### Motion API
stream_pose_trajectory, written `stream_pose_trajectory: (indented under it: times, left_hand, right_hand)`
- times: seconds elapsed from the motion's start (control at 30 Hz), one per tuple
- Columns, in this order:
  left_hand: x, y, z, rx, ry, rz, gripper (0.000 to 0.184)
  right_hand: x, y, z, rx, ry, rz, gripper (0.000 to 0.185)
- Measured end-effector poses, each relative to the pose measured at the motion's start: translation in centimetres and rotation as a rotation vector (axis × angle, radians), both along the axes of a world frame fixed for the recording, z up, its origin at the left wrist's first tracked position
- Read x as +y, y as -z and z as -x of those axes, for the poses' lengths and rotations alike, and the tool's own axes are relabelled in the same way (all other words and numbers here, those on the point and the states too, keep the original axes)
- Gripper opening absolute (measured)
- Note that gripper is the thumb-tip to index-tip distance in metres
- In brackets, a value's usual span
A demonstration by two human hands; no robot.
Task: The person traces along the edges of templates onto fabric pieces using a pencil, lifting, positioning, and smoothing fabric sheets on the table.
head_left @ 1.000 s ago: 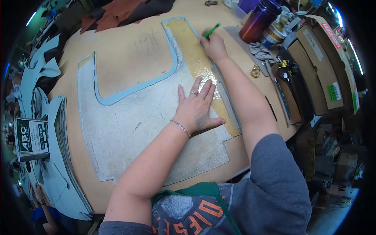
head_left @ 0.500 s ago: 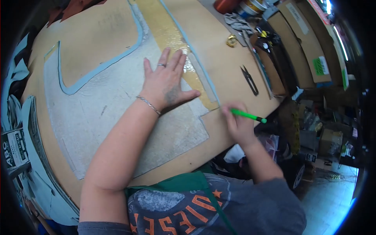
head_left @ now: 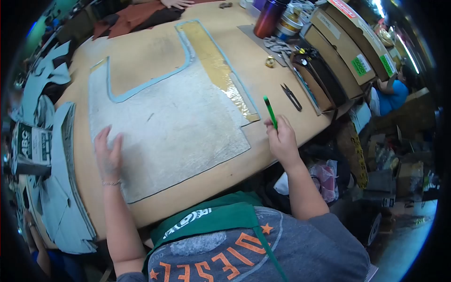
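Observation:
A large pale pattern piece (head_left: 174,127) with a U-shaped cutout lies flat on the tan table (head_left: 225,171). Yellow tape (head_left: 206,51) covers its right arm, and light blue material (head_left: 145,88) shows along the cutout and right edge. My left hand (head_left: 110,152) is at the piece's left edge, fingers apart and holding nothing; whether it touches the piece is unclear. Off the piece's lower right side, my right hand (head_left: 282,136) grips a green pen (head_left: 270,112), which points up and away from the surface.
Black snips (head_left: 291,97) and a gold roll (head_left: 269,61) lie on the right. Beyond are a tumbler (head_left: 271,18), a tool box (head_left: 312,75) and cartons (head_left: 340,61). Stacked pale sheets (head_left: 66,188) line the left. Another person's hand (head_left: 176,3) rests by brown leather (head_left: 134,19).
My left hand has left the taped strip for the piece's left edge and opened wider. My right hand came down from the strip's far end to the near right, and the pen now points upward.

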State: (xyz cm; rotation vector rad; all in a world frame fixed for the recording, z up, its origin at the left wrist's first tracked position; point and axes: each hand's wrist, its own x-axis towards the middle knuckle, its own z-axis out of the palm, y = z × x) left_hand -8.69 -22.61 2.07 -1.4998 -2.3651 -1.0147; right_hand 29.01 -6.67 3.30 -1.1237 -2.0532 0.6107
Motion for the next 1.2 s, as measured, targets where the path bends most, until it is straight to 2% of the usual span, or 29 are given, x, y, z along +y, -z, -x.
stream_pose_trajectory:
  times: [0.07,0.13,0.27,0.37,0.43,0.47,0.53,0.57,0.63,0.67,0.83,0.9,1.03,1.1,1.13,1.2]
  left_hand:
    - [-4.7,1.0,2.2,-0.196,-0.306,0.122,0.041]
    - [-7.0,2.1,3.2,-0.232,-0.358,0.15,0.045]
    - [-7.0,3.1,3.4,-0.221,-0.461,0.139,0.049]
    - [-6.1,2.2,3.8,-0.628,-0.432,0.005,0.044]
    - [-6.8,3.1,5.9,-0.874,-0.284,-0.282,0.04]
    - [-7.5,3.8,6.8,-0.993,-0.205,-0.417,0.038]
    - [-9.0,2.4,6.7,-1.02,-0.128,-0.447,0.037]
    - [-9.8,1.8,6.7,-1.032,-0.087,-0.461,0.036]
    - [-11.6,1.9,7.5,-0.995,-0.146,-0.269,0.039]
    - [-12.3,2.2,7.9,-0.973,-0.181,-0.177,0.041]
    - [-12.6,2.6,6.9,-0.994,-0.172,-0.128,0.047]
    - [-12.6,2.7,7.0,-1.068,-0.086,-0.118,0.048]
    - [-12.5,2.6,6.0,-0.994,-0.063,-0.25,0.045]
    - [-12.7,3.6,5.8,-0.991,-0.018,-0.378,0.044]
    - [-12.8,3.6,5.3,-0.963,-0.049,-0.389,0.043]
    - [-12.4,3.5,4.2,-0.903,-0.133,-0.413,0.041]
  right_hand:
    - [2.1,1.8,1.0,-0.091,0.021,-0.072,0.011]
    - [3.9,2.9,2.3,-0.206,0.073,-0.093,0.013]
    - [5.9,3.2,3.7,-0.293,0.156,0.044,0.019]
    - [5.9,1.8,4.2,-0.254,0.161,0.233,0.026]
    - [5.8,1.1,3.9,-0.159,0.136,0.339,0.029]
    - [5.4,0.8,3.7,-0.201,0.102,0.353,0.029]
    - [4.0,0.0,3.4,-0.284,0.034,0.382,0.03]
    - [3.1,0.1,3.4,-0.339,0.023,0.27,0.031]
    - [0.9,0.8,3.8,-0.452,-0.008,0.049,0.032]
    - [0.3,0.9,4.0,-0.474,-0.009,0.04,0.033]
    - [-0.7,0.9,4.8,-0.508,-0.025,0.052,0.036]
    - [-0.6,1.3,4.8,-0.44,-0.015,0.065,0.038]
    - [0.0,2.1,4.9,-0.28,0.035,0.094,0.039]
    - [0.8,2.1,4.7,-0.14,0.065,0.249,0.038]
    - [1.2,2.3,4.7,-0.073,0.068,0.331,0.038]
    - [2.5,3.1,3.6,0.035,0.046,0.291,0.035]
